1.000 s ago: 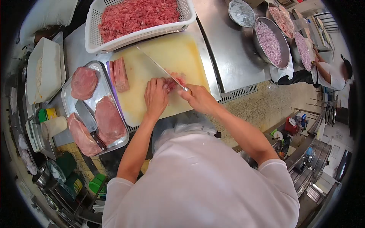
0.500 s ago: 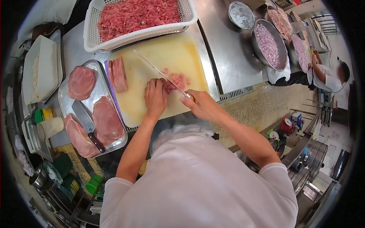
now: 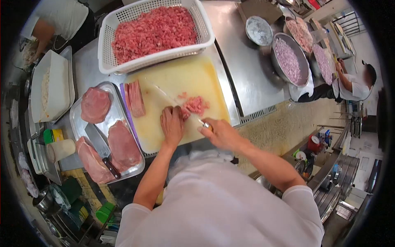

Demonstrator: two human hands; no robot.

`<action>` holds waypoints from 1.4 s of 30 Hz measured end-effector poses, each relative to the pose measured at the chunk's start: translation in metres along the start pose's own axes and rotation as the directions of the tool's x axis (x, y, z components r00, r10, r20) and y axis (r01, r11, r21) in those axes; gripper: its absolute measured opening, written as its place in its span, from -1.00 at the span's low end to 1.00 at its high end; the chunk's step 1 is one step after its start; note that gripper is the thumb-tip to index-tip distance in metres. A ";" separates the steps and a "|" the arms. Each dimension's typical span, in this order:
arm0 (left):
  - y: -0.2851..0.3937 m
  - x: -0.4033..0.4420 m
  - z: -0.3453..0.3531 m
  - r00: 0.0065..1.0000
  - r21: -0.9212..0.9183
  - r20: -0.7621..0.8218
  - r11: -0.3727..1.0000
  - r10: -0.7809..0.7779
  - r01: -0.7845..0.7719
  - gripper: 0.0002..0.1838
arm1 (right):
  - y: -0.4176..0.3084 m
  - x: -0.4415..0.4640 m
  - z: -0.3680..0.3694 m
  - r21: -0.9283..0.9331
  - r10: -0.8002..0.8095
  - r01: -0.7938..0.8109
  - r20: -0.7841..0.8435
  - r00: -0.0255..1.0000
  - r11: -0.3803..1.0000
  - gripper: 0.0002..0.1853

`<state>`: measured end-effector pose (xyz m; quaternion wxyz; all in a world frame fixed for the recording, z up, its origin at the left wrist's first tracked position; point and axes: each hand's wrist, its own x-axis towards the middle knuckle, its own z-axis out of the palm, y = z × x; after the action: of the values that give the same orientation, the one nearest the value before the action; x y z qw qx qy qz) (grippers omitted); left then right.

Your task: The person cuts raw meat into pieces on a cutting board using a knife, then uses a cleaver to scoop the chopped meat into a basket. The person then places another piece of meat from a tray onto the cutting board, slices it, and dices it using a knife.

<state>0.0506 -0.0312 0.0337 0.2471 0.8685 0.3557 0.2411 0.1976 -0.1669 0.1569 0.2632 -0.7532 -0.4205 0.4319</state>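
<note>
My right hand [image 3: 222,133] is wrapped around the handle of a long knife [image 3: 166,95], whose blade is smeared by motion and points to the far left over the yellowish cutting board [image 3: 181,76]. Beside the blade, my left hand [image 3: 172,124] has its fingers curled down on a small piece of raw meat [image 3: 185,114], mostly hidden by the fingertips. Diced meat [image 3: 196,105] lies in a small heap just right of the fingers. Several thick strips of meat [image 3: 135,99] stand side by side near the board's left edge.
A white perforated basket [image 3: 154,57] full of diced meat stands behind the board. On the left, a metal tray [image 3: 140,164] holds meat slabs and a second knife [image 3: 98,142]. Bowls of chopped purple-white food [image 3: 288,59] stand right. People work at both sides, one co-worker [image 3: 352,84] at right.
The view has shifted, so the board and basket sit lower in it. The knife blade is now blurred, and the diced heap looks more gathered. A co-worker's arm shows at upper left.
</note>
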 end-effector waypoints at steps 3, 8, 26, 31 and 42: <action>0.001 0.000 0.001 0.999 0.005 -0.034 1.000 0.008 -0.008 -0.79 | 0.017 0.031 0.016 -0.028 -0.093 0.092 -0.038 0.995 0.995 -0.51; -0.004 -0.002 0.007 0.998 -0.054 -0.067 0.998 0.008 -0.012 -0.79 | 0.019 0.055 0.017 -0.020 -0.156 0.155 -0.057 0.986 0.988 -0.53; -0.006 -0.002 0.012 0.995 -0.077 -0.097 0.997 -0.035 0.028 -0.79 | -0.005 0.000 0.007 0.066 0.074 -0.077 0.046 0.996 0.995 -0.50; -0.006 -0.002 0.008 0.997 -0.074 -0.068 0.997 -0.029 0.024 -0.78 | 0.029 0.043 0.046 0.013 -0.132 0.134 -0.095 0.987 0.991 -0.49; -0.017 -0.006 0.004 0.996 -0.043 -0.087 0.999 0.009 -0.013 -0.85 | 0.004 0.030 0.026 0.162 0.000 -0.014 0.086 0.996 0.987 -0.49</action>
<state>0.0404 -0.0261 0.0187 0.2487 0.8536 0.3560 0.2876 0.1849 -0.1421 0.1286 0.3041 -0.7114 -0.3922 0.4977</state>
